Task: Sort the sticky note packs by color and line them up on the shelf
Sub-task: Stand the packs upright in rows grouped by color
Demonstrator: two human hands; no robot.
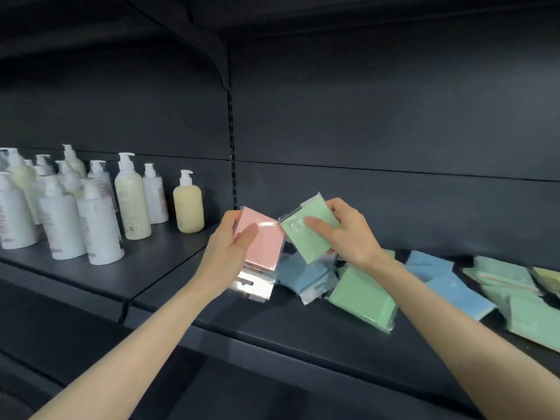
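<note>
While gripping a pink sticky note pack (265, 241) in left hand (231, 248), green pack (304, 245) in right hand (351, 234), risks either slick-wrapped pack slipping into the mixed pile (306, 277).

Dark shelf (169, 268), pump bottles (91, 207) left, scattered sticky note packs (363, 295) right

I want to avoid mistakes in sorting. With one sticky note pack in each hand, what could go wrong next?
Both packs have glossy clear wrappers; the pink pack in the left hand or the green pack in the right hand might slip.
A loose green pack lies near the shelf front edge; a nudge could drop it.
</note>
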